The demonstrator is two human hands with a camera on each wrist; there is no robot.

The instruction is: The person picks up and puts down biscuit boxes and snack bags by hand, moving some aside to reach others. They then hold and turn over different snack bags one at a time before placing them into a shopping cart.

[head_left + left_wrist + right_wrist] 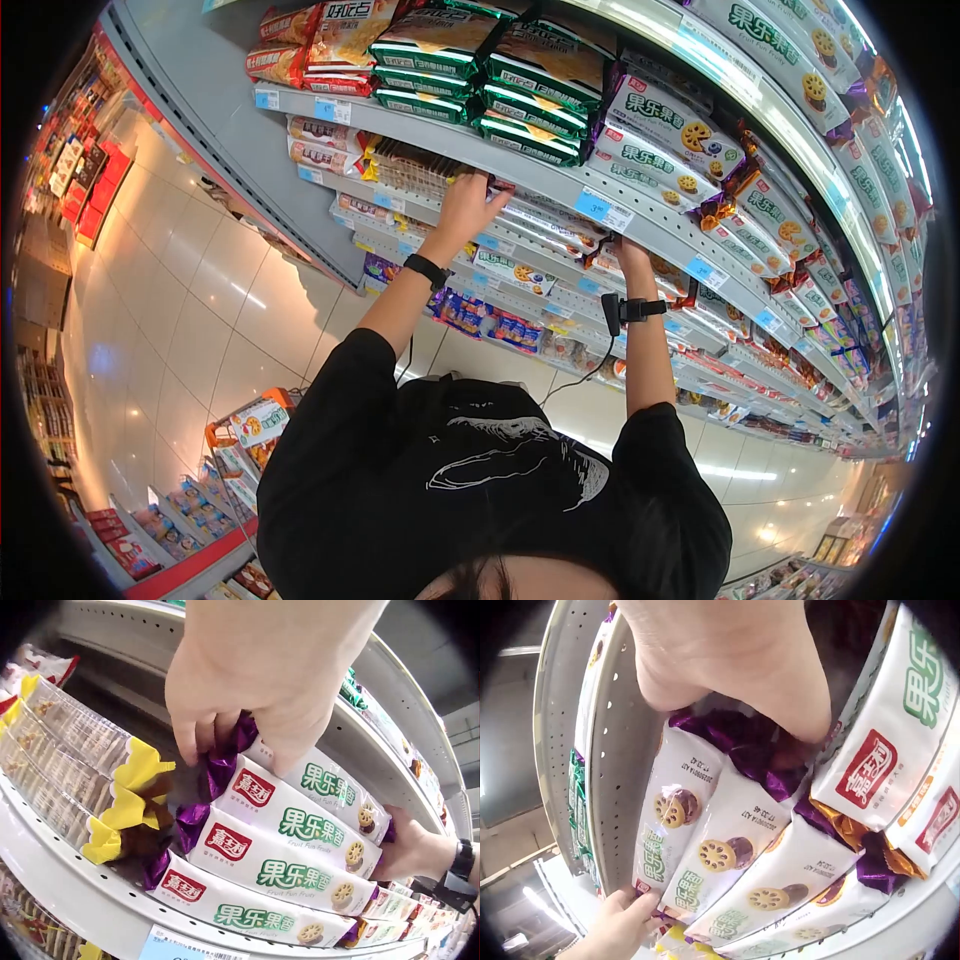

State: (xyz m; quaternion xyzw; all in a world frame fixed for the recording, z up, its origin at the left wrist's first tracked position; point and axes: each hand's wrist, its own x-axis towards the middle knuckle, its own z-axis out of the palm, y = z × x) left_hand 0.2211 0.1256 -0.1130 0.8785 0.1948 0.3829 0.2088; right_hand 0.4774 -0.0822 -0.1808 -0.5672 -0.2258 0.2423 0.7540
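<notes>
Cookie packs [259,859], white with purple ends, sit stacked on shelf [120,904]. Left hand [259,690], bent nearly closed, pinches upper packs' left end; right hand [735,660] pinches other end.

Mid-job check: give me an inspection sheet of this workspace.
Surface: pale shelf, holes along its front; price tag on the edge.
Job's things: white biscuit packs with purple ends, stacked.
Clutter: clear packs with yellow ends, left of the stack.
Hands: left hand pinches left ends of the upper packs; right hand holds right ends, fingertips hidden.
Cables: black cable from the right wrist camera.
Surroundings: tiled floor; green packs higher up.
</notes>
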